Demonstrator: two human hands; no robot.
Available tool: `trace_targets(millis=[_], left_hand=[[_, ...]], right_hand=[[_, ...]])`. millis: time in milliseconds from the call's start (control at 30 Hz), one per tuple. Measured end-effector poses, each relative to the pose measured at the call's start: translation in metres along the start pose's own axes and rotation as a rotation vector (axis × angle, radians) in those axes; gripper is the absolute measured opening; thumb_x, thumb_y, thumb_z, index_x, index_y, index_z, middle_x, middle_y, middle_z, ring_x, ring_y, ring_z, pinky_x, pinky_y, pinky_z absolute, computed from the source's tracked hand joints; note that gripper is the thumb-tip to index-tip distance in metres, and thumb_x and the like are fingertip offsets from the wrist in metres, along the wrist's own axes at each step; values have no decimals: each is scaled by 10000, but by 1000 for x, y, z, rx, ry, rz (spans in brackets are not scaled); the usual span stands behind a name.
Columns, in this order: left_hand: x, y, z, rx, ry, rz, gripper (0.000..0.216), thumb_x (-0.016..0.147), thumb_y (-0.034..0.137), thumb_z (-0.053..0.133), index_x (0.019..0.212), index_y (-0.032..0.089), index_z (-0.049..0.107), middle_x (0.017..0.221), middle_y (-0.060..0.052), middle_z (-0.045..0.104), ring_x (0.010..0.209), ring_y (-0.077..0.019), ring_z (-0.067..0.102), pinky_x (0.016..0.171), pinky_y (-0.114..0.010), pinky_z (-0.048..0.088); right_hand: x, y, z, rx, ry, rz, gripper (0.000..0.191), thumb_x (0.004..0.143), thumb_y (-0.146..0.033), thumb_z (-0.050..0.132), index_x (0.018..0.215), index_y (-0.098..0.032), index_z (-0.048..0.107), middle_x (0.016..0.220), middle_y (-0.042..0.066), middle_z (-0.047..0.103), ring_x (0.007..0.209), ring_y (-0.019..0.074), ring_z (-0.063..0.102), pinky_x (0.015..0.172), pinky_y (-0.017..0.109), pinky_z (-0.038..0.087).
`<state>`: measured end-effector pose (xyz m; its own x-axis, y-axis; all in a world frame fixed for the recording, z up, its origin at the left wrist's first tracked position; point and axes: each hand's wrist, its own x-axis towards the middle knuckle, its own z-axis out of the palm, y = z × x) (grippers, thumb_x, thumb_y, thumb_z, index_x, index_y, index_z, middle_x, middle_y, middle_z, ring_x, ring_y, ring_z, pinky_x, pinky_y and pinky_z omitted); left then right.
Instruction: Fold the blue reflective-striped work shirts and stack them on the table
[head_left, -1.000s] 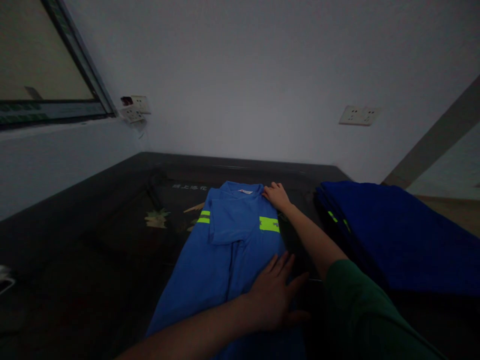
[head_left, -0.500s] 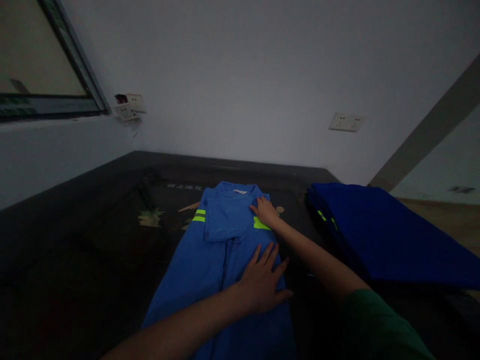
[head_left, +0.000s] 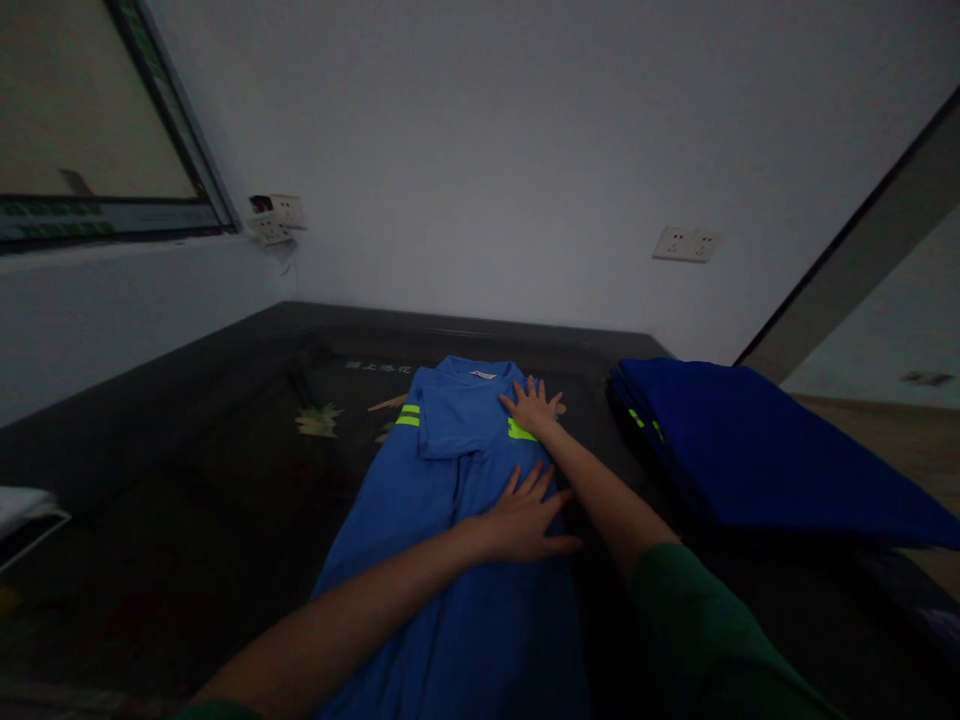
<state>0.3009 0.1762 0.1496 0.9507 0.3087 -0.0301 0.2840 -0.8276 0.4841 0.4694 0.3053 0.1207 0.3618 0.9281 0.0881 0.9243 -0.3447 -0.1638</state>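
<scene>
A light blue work jacket (head_left: 397, 500) lies on the dark table with its collar toward the wall. One sleeve is folded across its upper part, and yellow-green bands show at both sides. My left hand (head_left: 523, 517) rests flat on the jacket's right half, fingers spread. Farther up, my right hand (head_left: 533, 409) lies with spread fingers over the right shoulder edge, partly covering the band there. Neither hand grips the cloth. The jacket's lower part runs beneath my left forearm and out of view.
At the right a stack of folded dark blue garments (head_left: 780, 450) overhangs the table edge. The dark table (head_left: 247, 480) has printed decoration and a raised rim. Wall sockets (head_left: 684, 244) sit on the wall behind. A white object (head_left: 26, 510) shows at the left edge.
My right hand has spread its fingers and turned flatter at the shoulder edge. My left hand stays flat on the jacket. The view has shifted slightly, bringing the white object into sight.
</scene>
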Motion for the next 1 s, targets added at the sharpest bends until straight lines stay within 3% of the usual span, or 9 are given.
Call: trace_targets(millis=[133, 300, 433, 533, 600, 667, 800, 867, 1000], left_hand=[[-28, -5, -36, -108, 114, -43, 448, 956, 409, 446, 1352, 204, 490, 1490, -108, 400, 1406, -241, 311, 1163, -493, 186], [-129, -10, -60, -257, 429, -156, 323, 922, 330, 470, 1186, 197, 601, 1220, -55, 647, 1145, -191, 588, 1040, -367, 416], [-220, 4, -25, -426, 651, -328, 293, 910, 365, 467, 1034, 178, 656, 891, -39, 715, 764, -161, 675, 762, -281, 539], [-272, 14, 22, -512, 738, -471, 330, 903, 423, 464, 907, 163, 667, 661, -5, 653, 499, -123, 583, 521, -221, 487], [-295, 16, 52, -468, 830, -605, 365, 878, 470, 484, 783, 162, 654, 571, 9, 598, 463, -122, 545, 460, -207, 435], [-309, 14, 79, -361, 952, -717, 367, 848, 488, 509, 709, 170, 628, 578, 4, 601, 531, -143, 577, 490, -209, 443], [-314, 12, 99, -166, 1078, -675, 280, 841, 423, 517, 719, 191, 614, 675, -4, 646, 644, -163, 614, 592, -227, 482], [-304, 16, 86, -95, 1081, -533, 253, 856, 374, 504, 700, 198, 598, 674, -5, 630, 645, -156, 597, 621, -232, 482], [-254, 17, 21, -70, 1016, -296, 227, 909, 301, 445, 809, 183, 611, 798, -40, 637, 773, -168, 608, 749, -267, 493]], right_hand=[[-30, -10, -21, 44, 156, -81, 613, 956, -551, 313, 1469, -215, 345, 1575, 131, 197, 1451, 345, 87, 1081, 678, 98], [-129, 1, -53, 317, 52, -367, 426, 942, -407, 445, 1289, -192, 568, 1482, 135, 399, 1379, 269, 341, 1102, 478, 307], [-252, 39, -85, 699, -196, -487, 321, 886, -438, 551, 1102, -230, 666, 1344, 101, 551, 1243, 266, 508, 1058, 471, 376], [-341, 65, -95, 944, -547, -310, 351, 904, -493, 509, 976, -206, 697, 1046, 95, 686, 937, 215, 656, 783, 341, 538], [-385, 74, -84, 1009, -785, -189, 443, 899, -558, 477, 917, -179, 706, 850, 89, 694, 720, 180, 661, 593, 276, 526], [-416, 75, -59, 965, -852, -119, 506, 867, -615, 483, 912, -166, 712, 808, 93, 689, 685, 187, 651, 557, 273, 510], [-437, 63, -13, 861, -654, -74, 564, 809, -682, 507, 928, -175, 724, 887, 108, 710, 841, 254, 658, 741, 359, 525], [-430, 55, -19, 911, -653, -132, 520, 829, -647, 512, 913, -180, 726, 883, 100, 711, 828, 238, 660, 718, 335, 520], [-382, 31, -84, 998, -556, -434, 323, 903, -467, 530, 895, -207, 722, 805, 56, 694, 717, 156, 638, 645, 258, 491]])
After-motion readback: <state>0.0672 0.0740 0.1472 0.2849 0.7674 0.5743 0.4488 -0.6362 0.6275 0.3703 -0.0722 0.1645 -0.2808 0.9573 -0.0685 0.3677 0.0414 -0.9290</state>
